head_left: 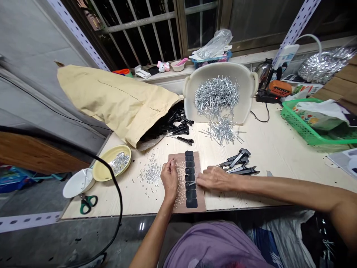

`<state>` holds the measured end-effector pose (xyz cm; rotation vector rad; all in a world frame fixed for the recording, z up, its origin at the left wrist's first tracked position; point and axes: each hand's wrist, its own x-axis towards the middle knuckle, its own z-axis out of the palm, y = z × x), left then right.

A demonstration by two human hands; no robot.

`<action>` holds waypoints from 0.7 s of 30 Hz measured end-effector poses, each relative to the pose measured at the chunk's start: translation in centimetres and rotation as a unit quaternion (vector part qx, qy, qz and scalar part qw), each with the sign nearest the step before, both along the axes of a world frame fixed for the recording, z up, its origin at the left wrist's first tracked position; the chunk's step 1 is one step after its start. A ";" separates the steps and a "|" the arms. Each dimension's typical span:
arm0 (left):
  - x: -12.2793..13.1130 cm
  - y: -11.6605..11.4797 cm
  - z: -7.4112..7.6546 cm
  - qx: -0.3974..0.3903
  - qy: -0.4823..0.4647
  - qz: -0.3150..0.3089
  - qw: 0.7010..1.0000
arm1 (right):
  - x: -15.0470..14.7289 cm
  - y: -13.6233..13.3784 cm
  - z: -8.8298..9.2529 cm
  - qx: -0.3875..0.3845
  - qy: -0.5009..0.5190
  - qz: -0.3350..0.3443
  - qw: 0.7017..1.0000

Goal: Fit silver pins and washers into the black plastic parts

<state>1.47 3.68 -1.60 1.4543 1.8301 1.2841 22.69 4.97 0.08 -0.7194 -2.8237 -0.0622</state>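
Observation:
A brown board (198,163) lies at the table's front edge with a column of black plastic pieces (190,178) down its middle and small silver bits scattered on its left half. My left hand (169,179) rests on the board's left side, fingers curled together over the silver bits. My right hand (214,178) lies on the board's right edge, its fingertips touching the black column. Whether either hand pinches something is hidden. Just right of my right hand lies a small pile of black clips (237,163).
A tan sack (117,98) spills black clips (175,124). A cream tub (220,76) tips out silver pins (221,130). A yellow dish (113,163), white bowl (78,183) and green scissors (88,203) sit left. Loose silver washers (150,173) lie nearby. Green basket (315,124) at right.

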 end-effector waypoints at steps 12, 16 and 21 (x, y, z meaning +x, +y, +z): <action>-0.2 0.2 -0.1 -0.001 -0.003 -0.012 1.000 | 2.3 -0.2 1.3 -0.111 0.092 -0.202 0.969; -0.2 0.2 0.0 -0.004 -0.006 -0.012 1.000 | 2.2 -0.6 1.9 -0.157 0.107 -0.226 0.955; -0.3 -0.1 0.3 -0.005 -0.004 -0.015 1.000 | 3.1 -2.0 3.1 -0.192 0.088 -0.238 0.948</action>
